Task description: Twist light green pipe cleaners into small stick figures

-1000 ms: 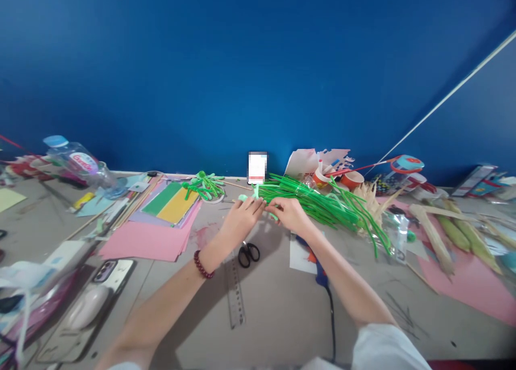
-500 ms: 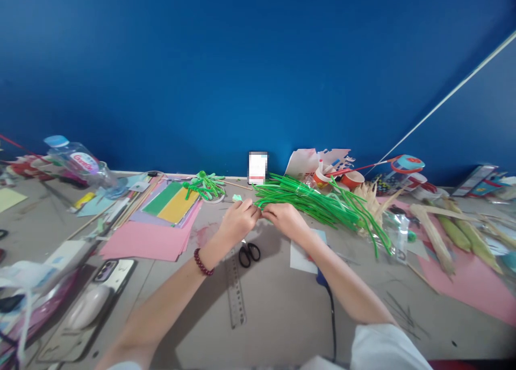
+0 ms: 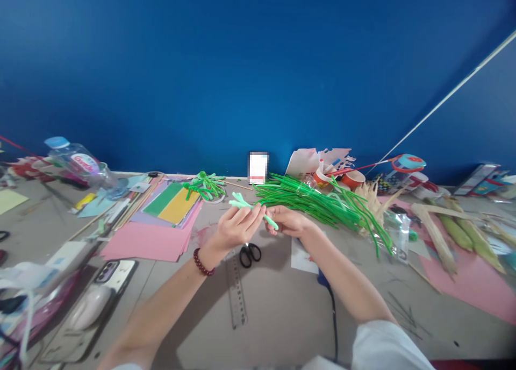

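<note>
My left hand (image 3: 237,227) is closed, its fingertips pinching a short, folded light green pipe cleaner (image 3: 239,201). One end of it sticks out past the left fingers, and the other comes out between the two hands. Fingers of my right hand (image 3: 288,220) are closed on the same piece near its lower end. Just behind the right hand lies a big bundle of green pipe cleaners (image 3: 306,198). A pair of black-handled scissors (image 3: 250,254) and a clear ruler (image 3: 236,294) rest on the table below the hands.
To the left are pink paper sheets (image 3: 147,241), finished-looking green pipe cleaner shapes (image 3: 205,184), a plastic bottle (image 3: 78,157) and a phone (image 3: 115,273). A small screen (image 3: 258,167) leans against the blue wall. Corn husks (image 3: 463,233) lie at right.
The hands have turned and drawn slightly toward me. The light green pipe cleaner, mostly hidden before, now shows between and beyond the fingers.
</note>
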`<state>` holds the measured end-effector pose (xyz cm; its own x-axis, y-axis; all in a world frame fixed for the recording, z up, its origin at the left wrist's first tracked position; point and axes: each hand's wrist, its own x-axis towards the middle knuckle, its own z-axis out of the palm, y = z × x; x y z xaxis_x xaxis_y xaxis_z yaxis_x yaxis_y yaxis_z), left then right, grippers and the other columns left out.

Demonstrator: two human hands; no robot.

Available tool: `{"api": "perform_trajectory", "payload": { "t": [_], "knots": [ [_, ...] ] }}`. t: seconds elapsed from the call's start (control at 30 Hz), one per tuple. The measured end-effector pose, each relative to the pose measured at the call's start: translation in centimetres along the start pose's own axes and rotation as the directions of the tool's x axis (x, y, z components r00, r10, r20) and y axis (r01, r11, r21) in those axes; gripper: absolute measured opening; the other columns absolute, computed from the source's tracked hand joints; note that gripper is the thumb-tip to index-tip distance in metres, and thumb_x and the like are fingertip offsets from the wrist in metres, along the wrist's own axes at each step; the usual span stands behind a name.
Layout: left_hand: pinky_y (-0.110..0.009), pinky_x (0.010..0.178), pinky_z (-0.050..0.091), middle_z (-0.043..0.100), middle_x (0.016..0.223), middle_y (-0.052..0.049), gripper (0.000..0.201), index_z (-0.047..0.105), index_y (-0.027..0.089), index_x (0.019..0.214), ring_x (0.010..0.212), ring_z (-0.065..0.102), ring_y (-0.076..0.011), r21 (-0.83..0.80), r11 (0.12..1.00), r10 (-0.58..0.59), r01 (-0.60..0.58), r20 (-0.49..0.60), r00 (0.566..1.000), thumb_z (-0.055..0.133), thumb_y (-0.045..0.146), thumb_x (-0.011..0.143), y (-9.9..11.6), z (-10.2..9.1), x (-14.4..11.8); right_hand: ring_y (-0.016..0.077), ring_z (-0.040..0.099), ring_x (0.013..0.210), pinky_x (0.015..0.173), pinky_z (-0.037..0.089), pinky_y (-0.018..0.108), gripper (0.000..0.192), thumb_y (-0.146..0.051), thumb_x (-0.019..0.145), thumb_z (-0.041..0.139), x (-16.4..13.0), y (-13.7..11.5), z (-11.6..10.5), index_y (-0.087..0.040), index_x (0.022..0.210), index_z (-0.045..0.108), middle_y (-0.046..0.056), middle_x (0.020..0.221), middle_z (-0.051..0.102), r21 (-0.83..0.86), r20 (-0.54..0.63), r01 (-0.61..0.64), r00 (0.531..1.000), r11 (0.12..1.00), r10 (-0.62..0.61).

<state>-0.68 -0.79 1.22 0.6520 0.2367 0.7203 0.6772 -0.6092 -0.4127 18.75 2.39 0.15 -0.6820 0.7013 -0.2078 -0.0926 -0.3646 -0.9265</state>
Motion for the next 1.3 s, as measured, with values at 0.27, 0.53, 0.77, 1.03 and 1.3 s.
{"api": "perform_trajectory", "payload": {
  "t": [0.27,0.53,0.77,1.03,1.3],
  "knots": [
    [-0.033,0.066,0.037,0.069,0.087,-0.006,0.017,0.062,0.017,0.100,0.082,0.054,-0.0187,-0.079,0.982,-0.151,0.174,0.239,0.959,0.048,0.016,0.091,0.7,1.5,1.0,0.0136,0.058,0.067,0.062,0.037,0.023,0.021,-0.026,0.089,0.052,-1.3,-1.6,0.4,-0.017,0.074,0.066,0.003,0.072,0.068,-0.962,-0.130,0.022,0.840,0.272,-0.527],
    [-0.033,0.065,0.031,0.064,0.071,-0.003,0.020,0.061,0.018,0.078,0.079,0.053,-0.0181,-0.226,0.957,-0.100,0.180,0.324,0.941,0.046,0.011,0.090,-0.1,2.2,0.5,0.0164,0.057,0.066,0.058,0.031,0.026,0.024,-0.021,0.091,0.050,-1.6,-1.3,2.4,-0.015,0.072,0.063,0.006,0.066,0.065,-0.960,0.086,-0.068,0.853,-0.273,-0.514],
    [-0.032,0.065,0.032,0.061,0.070,-0.003,0.023,0.058,0.016,0.074,0.081,0.054,-0.0182,-0.221,0.961,-0.103,0.165,0.268,0.958,0.043,0.011,0.091,0.0,1.6,0.8,0.0124,0.059,0.063,0.059,0.037,0.022,0.018,-0.026,0.087,0.055,-1.6,-1.4,1.0,-0.018,0.077,0.067,0.001,0.071,0.069,-0.944,-0.110,0.061,0.868,0.324,-0.484],
    [-0.031,0.071,0.036,0.060,0.074,-0.002,0.022,0.054,0.017,0.074,0.084,0.054,-0.0162,-0.170,0.985,0.000,0.037,0.211,0.977,0.042,0.005,0.089,0.3,1.0,1.0,0.0117,0.057,0.049,0.052,0.046,0.024,0.040,-0.054,0.067,0.069,-0.5,-0.9,-0.5,-0.015,0.065,0.058,0.000,0.055,0.062,-0.367,-0.183,0.029,0.978,0.930,-0.103],
    [-0.029,0.073,0.036,0.061,0.081,-0.003,0.016,0.055,0.016,0.082,0.086,0.055,-0.0141,-0.041,0.985,0.170,-0.165,0.148,0.974,0.047,0.003,0.086,0.8,0.6,0.7,0.0073,0.044,0.040,0.040,0.038,0.020,0.049,-0.064,0.071,0.060,-0.7,-0.8,-0.8,-0.017,0.061,0.049,-0.005,0.046,0.049,-0.428,-0.114,-0.006,0.992,0.904,-0.048]
  ]
}}
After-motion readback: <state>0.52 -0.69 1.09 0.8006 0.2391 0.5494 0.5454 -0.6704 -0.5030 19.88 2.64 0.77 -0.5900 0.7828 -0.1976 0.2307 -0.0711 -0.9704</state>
